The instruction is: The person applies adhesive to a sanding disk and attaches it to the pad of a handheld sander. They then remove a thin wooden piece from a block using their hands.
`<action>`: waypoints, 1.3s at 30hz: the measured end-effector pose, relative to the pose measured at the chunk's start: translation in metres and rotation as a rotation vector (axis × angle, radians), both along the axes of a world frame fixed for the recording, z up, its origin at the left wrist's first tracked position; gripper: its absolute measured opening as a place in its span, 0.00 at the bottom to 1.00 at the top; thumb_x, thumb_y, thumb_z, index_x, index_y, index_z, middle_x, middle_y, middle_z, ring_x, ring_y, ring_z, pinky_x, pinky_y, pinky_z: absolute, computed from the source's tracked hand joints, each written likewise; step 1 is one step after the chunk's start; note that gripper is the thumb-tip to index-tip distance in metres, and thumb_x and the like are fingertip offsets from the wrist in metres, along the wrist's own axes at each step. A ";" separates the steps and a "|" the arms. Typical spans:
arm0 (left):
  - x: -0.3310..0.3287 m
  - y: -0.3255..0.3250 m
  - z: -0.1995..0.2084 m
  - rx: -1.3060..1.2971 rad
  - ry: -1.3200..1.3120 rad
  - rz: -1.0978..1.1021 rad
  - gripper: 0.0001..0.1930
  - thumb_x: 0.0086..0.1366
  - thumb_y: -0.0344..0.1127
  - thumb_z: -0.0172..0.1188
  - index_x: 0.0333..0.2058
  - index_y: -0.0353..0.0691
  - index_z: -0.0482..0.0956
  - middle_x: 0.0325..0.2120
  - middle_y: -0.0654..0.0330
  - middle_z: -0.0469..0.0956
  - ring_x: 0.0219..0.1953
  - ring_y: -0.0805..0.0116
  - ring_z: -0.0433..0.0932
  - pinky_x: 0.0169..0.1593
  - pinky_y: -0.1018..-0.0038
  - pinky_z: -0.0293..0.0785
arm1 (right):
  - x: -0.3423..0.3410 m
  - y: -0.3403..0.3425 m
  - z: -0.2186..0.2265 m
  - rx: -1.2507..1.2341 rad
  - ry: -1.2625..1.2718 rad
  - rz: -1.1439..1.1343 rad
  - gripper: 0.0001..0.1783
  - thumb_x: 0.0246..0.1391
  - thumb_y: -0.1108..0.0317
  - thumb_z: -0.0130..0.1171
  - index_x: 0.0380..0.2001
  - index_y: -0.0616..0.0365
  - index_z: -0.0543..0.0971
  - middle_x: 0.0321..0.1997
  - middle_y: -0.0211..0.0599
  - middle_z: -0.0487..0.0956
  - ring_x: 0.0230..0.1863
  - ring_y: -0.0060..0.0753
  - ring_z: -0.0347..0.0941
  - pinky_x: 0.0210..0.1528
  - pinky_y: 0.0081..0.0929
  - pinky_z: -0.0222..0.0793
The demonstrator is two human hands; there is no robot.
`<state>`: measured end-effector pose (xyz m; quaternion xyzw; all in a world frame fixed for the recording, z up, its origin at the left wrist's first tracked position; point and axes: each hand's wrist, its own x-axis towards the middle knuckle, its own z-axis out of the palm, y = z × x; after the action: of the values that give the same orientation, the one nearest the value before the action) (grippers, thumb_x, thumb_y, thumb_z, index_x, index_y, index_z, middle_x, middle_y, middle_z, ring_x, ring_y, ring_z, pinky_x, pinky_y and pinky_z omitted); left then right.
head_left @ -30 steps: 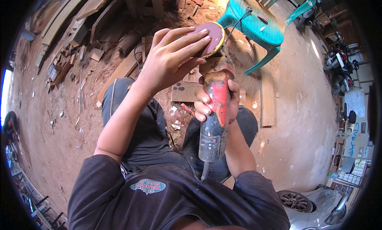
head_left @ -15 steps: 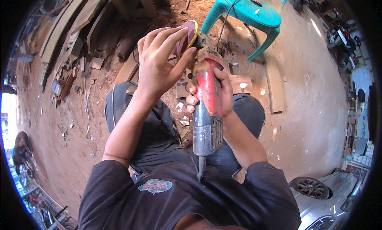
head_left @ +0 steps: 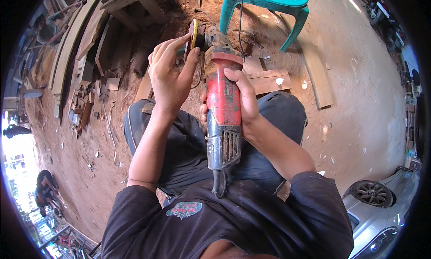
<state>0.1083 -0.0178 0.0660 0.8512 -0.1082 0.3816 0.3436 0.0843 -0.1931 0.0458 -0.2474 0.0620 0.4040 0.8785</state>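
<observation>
An angle grinder point(head_left: 223, 95) with a red and black body stands nearly upright in the view, between my bent knees. My right hand point(head_left: 246, 93) is wrapped round its red middle, thumb on top and fingertips showing at the left side. On the grinder's head sits a sanding disc point(head_left: 194, 32) with a yellow rim, seen almost edge-on. My left hand point(head_left: 169, 75) has its fingertips on the disc's left face and its thumb by the lower edge. From the black rear end a cord point(head_left: 218, 187) runs down against my shirt.
Ahead stands a teal plastic stool point(head_left: 269, 1) with a dark cable hanging by it. Long planks point(head_left: 74, 48) are stacked at the far left, with wood scraps nearby. One board point(head_left: 316, 79) lies right on the dirt floor. A silver car point(head_left: 381, 218) is at the lower right, a person point(head_left: 46, 191) at the left.
The grinder has turned, so the disc now shows nearly edge-on instead of its face. My left fingers have slid off the disc's face toward its edge. The view has shifted slightly.
</observation>
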 end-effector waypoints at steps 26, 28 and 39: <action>-0.009 0.009 0.016 -0.667 0.135 -0.157 0.06 0.67 0.30 0.66 0.37 0.32 0.85 0.31 0.63 0.84 0.33 0.80 0.78 0.38 0.82 0.71 | -0.007 0.001 0.006 -0.120 -0.217 0.015 0.29 0.59 0.44 0.54 0.36 0.65 0.78 0.30 0.46 0.82 0.28 0.39 0.83 0.34 0.36 0.82; -0.009 0.009 0.016 -0.556 0.090 -0.081 0.06 0.66 0.30 0.67 0.35 0.32 0.85 0.30 0.62 0.84 0.32 0.79 0.79 0.39 0.81 0.71 | -0.007 0.001 0.004 -0.098 -0.206 0.016 0.29 0.59 0.44 0.53 0.36 0.66 0.78 0.30 0.46 0.82 0.29 0.40 0.83 0.35 0.37 0.82; -0.008 0.011 0.013 -0.380 0.013 0.049 0.07 0.62 0.33 0.69 0.30 0.36 0.85 0.26 0.60 0.84 0.31 0.69 0.81 0.46 0.73 0.68 | -0.007 0.002 0.007 -0.104 -0.266 0.019 0.31 0.60 0.43 0.52 0.36 0.67 0.79 0.30 0.46 0.82 0.28 0.39 0.83 0.35 0.36 0.83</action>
<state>0.1003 -0.0068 0.0792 0.7758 -0.0113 0.3979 0.4896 0.0776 -0.1914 0.0526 -0.3447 -0.0364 0.3723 0.8610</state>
